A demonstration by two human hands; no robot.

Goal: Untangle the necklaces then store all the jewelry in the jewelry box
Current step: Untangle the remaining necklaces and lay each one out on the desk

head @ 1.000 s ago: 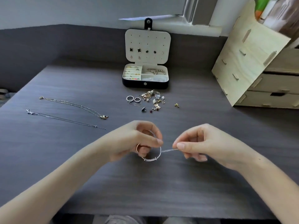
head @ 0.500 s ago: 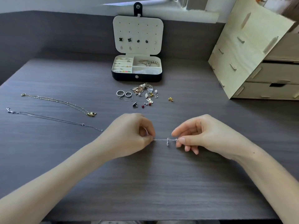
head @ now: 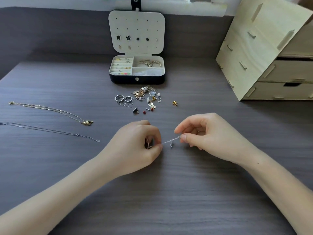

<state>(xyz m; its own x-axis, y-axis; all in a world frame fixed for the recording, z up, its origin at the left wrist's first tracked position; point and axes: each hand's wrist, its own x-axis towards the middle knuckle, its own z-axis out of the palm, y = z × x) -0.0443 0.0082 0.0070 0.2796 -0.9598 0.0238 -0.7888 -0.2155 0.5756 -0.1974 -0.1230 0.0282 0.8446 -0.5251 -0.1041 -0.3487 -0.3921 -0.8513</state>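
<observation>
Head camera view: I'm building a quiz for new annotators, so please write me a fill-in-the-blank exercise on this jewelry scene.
1. The silver chain is stretched between the left hand and right hand, so ____ hands are busy.
2. The jewelry box stands with its lid ____.
3. The gold necklace and silver necklace lie stretched out on the person's ____ side.

Missing words: both; open; left.

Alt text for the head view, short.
A left hand and a right hand pinch a thin silver chain taut between them over a dark table, a small pendant hanging from it. Beyond lie a pile of loose jewelry and an open jewelry box; a gold necklace and a silver necklace lie at left.
</observation>
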